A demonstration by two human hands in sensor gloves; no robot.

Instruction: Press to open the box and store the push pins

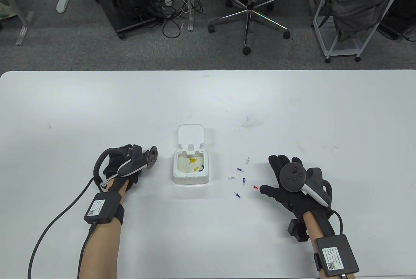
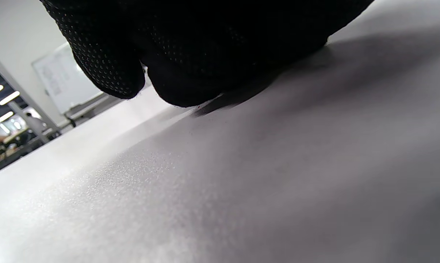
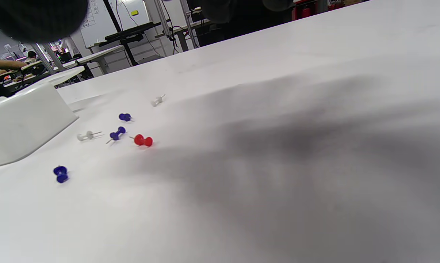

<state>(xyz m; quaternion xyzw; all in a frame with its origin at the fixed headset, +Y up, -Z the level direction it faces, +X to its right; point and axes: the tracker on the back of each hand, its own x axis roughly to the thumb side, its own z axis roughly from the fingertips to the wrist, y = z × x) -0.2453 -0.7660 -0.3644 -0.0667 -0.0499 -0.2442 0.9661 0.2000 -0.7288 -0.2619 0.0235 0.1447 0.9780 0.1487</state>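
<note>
A small white box (image 1: 190, 177) stands mid-table with its lid (image 1: 191, 134) flipped open toward the back. Inside lie two yellow push pins (image 1: 194, 161) and a dark one (image 1: 201, 168). Several loose pins lie to its right: a red pin (image 1: 255, 187), blue pins (image 1: 240, 170) and white pins (image 1: 231, 177). My right hand (image 1: 268, 175) lies open, fingers spread, thumb tip just right of the red pin; the right wrist view shows the red pin (image 3: 144, 140) untouched. My left hand (image 1: 130, 162) rests on the table left of the box, fingers curled (image 2: 106, 69), holding nothing.
The box's side (image 3: 19, 124) shows at the left of the right wrist view, with blue pins (image 3: 61, 174) and white pins (image 3: 85, 136) near it. The white table (image 1: 97, 103) ends at the far edge; an office chair (image 1: 248, 9) and cart stand beyond.
</note>
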